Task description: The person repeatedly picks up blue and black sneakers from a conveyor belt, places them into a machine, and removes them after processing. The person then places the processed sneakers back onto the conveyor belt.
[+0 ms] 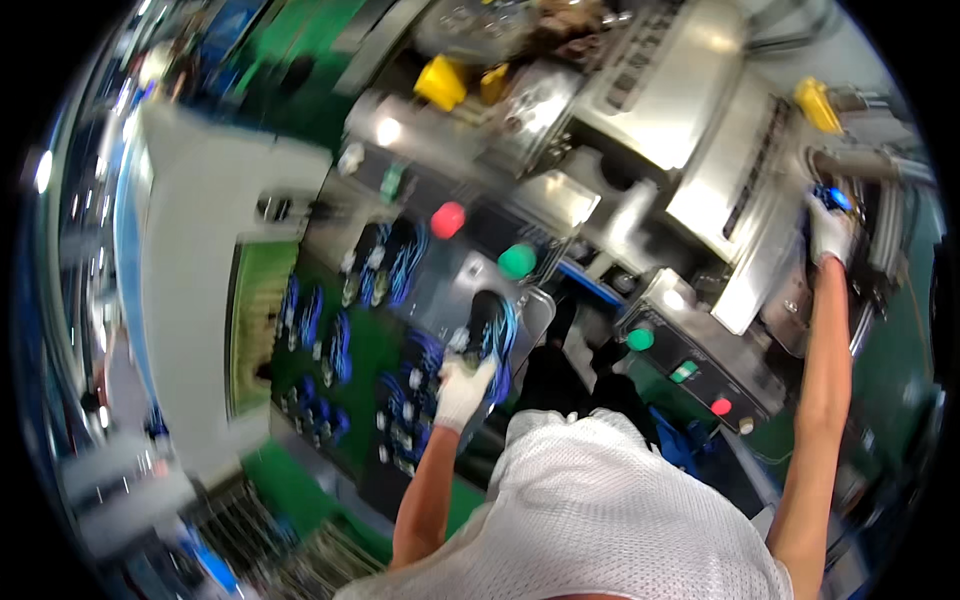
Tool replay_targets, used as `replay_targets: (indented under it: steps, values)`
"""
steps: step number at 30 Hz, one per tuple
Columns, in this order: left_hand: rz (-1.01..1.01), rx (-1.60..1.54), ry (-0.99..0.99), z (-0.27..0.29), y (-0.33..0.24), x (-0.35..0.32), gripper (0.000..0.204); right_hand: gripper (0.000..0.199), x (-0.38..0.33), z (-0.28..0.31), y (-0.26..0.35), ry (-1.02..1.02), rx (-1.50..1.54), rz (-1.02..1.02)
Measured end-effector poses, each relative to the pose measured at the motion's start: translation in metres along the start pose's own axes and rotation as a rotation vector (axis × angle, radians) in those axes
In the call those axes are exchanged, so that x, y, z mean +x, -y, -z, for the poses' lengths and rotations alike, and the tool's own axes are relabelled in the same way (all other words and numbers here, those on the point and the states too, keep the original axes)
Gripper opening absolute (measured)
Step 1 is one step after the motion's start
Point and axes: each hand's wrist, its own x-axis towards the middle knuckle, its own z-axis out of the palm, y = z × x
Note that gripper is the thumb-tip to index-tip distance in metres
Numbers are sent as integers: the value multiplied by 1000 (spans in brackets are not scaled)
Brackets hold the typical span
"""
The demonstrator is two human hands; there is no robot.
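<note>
beside the left control panel (482, 232), the gloved left hand (463, 390) has its fingers around the near end of a dark shoe (492, 325) with blue lines, which sits just below a green button (517, 262). one likely trouble is a knock: if the shoe swings up, it could press that button or the red button (448, 220) beyond it. swung the other way, it could nudge the pair of shoes (402, 262) to its left out of line.

far to the right, the gloved right hand (830, 240) is at a small blue object (838, 200) beside the metal machine (655, 110); blur hides its fingers, so i cannot tell how firm the grip is. with the arms spread so wide, a loose hold there could let the object slip, and the bare right forearm (826, 350) could brush the machine's edge.
</note>
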Motion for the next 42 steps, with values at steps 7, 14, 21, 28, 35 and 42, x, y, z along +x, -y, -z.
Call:
replay_targets:
  steps: [7, 14, 21, 28, 35, 42]
  values:
    - [10, -80, -250, -110, 42, 63, 74, 54, 42, 7, -22, -118, 249, 69]
    - [-203, -583, -249, -81, 140, -87, 67, 75, -234, 25, 100, -435, 237, 613]
    - [73, -524, -389, -73, 268, -149, 54, 111, -415, -113, 91, 160, -607, 1089]
    - [121, -502, -681, -29, 323, -88, 67, 97, -447, -105, 96, 463, -37, 1066]
    - [214, -329, -429, -34, 367, 26, 81, 105, -592, -226, 198, 896, -31, 525]
    - [518, -741, -394, 61, 371, 49, 83, 76, -602, -269, 233, 753, 132, 41]
